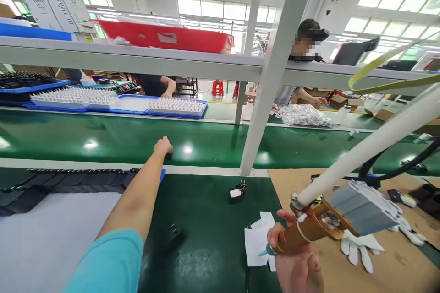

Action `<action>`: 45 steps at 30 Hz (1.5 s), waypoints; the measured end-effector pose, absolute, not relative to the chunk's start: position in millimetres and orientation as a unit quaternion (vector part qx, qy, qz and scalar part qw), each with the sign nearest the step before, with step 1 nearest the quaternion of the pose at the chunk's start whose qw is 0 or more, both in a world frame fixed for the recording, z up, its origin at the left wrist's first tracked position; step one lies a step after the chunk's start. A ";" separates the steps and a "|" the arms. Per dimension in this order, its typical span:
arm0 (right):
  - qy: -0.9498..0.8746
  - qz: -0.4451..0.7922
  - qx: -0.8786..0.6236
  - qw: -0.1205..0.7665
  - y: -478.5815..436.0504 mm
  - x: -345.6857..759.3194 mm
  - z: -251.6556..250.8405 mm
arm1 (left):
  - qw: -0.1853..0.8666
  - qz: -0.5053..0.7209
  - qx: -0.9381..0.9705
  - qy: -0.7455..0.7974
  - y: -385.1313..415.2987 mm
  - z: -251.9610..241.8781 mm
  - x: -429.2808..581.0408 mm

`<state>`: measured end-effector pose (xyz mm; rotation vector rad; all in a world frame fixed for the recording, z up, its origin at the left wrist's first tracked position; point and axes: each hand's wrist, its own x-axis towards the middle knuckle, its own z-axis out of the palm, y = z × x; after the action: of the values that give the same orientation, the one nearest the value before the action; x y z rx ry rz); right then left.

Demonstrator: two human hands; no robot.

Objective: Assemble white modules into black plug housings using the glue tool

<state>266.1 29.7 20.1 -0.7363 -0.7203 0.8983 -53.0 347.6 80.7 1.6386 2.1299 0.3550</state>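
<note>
My left hand [163,146] reaches out over the green conveyor belt [206,139], its fingers closed around a small black block [169,154] that is mostly hidden. With its fingers wrapped round the front end, my right hand [295,256] holds an orange-brown dispensing tool [302,233] with a teal tip [266,251]. That tip points left, above some white paper [256,245]. On the green table stands an open black plug adapter housing [236,194] with a white part and wires. Nearer me is another dark plug piece [173,233], blurred.
A row of black housings [85,180] lines a tray at left. A white pole [364,146] and grey metal block [366,206] adjoin the tool. White gloves [360,247] lie on cardboard [405,261]. A grey post [264,87] rises ahead. Two people work beyond the belt.
</note>
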 end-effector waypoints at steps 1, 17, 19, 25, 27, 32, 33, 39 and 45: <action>-0.331 0.410 -0.347 0.776 29.1 265.2 21.5 | 0.227 0.126 0.614 0.746 345.5 82.7 -45.2; -0.369 0.275 -0.454 0.763 33.5 262.1 24.2 | 0.334 0.217 0.791 0.465 169.0 69.6 22.2; -0.367 0.265 -0.482 0.750 34.0 261.7 24.5 | 0.302 0.218 0.776 0.508 146.1 71.5 -4.1; -0.393 0.278 -0.500 0.720 38.9 265.3 28.5 | 0.275 0.140 0.734 0.605 72.4 32.5 -40.4; -0.399 0.268 -0.483 0.732 42.1 266.2 28.3 | 0.255 0.142 0.712 0.639 57.7 18.0 -36.6; -0.410 0.153 -0.499 0.748 30.5 252.3 21.1 | 0.219 0.232 0.675 0.665 23.9 -2.4 -0.8; -0.434 0.148 -0.502 0.733 24.3 246.1 18.2 | 0.229 0.256 0.671 0.657 16.7 -5.3 7.7; -0.704 0.269 -0.458 0.470 -0.9 207.1 1.0 | 0.361 0.337 0.655 0.571 -9.9 -18.9 37.9; -0.740 0.290 -0.455 0.403 12.8 202.8 -6.9 | 0.417 0.361 0.645 0.528 -10.1 -24.1 39.0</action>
<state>202.8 12.8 -6.9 -1.1495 -1.8686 0.7323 39.0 -10.1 -24.1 1.6195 1.3244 0.9069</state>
